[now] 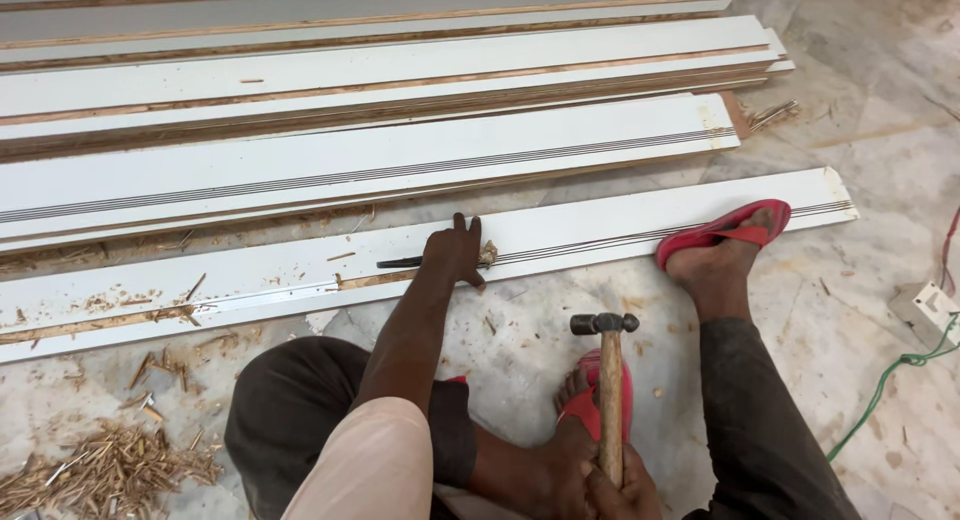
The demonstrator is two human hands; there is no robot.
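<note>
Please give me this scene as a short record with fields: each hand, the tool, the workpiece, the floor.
left hand: holds a dark chisel flat on the white board
right hand: closed grip on hammer, head raised
board: long, grooved, partly chipped to bare wood
right foot: red sandal pressing on the board
floor: marble, with wood chips at left
behind: more white boards

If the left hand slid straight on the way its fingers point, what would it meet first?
Probably the rest of the white board under the left hand, then bare floor before the next white board; depth is uncertain.
</note>
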